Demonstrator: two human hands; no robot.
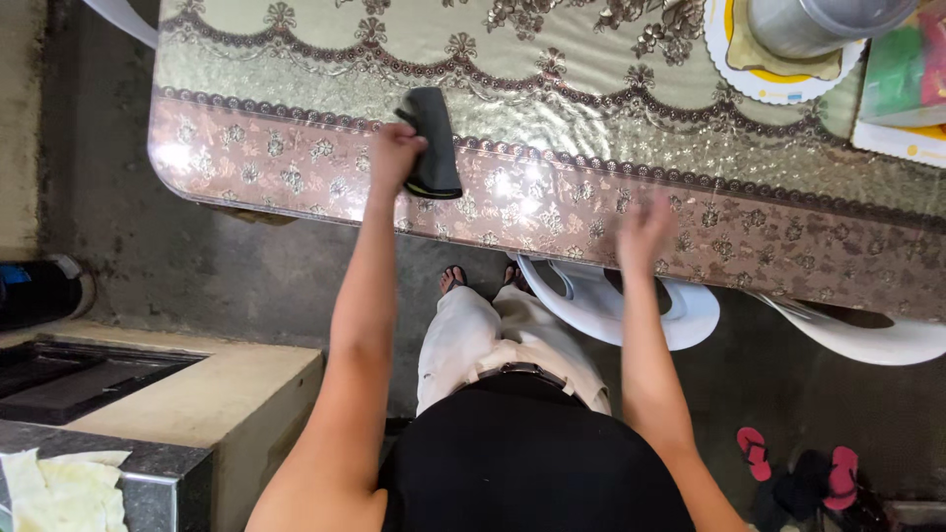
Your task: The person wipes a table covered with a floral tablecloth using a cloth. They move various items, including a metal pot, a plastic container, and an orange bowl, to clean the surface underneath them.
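Observation:
My left hand (394, 156) is raised over the near edge of the table and grips a dark folded cloth (432, 143), which hangs from my fingers above the tabletop. My right hand (642, 232) is lifted over the table's near edge to the right, blurred, fingers apart and holding nothing. The table (552, 118) carries a shiny plastic cover with a floral lace pattern, green in the middle and brown along the border.
A metal pot (818, 22) sits on a round white and yellow mat at the table's far right, beside colourful packages (902, 79). White plastic chairs (611, 305) are tucked under the table. Pink sandals (798, 468) lie on the floor at right. A stone counter (148, 394) stands at left.

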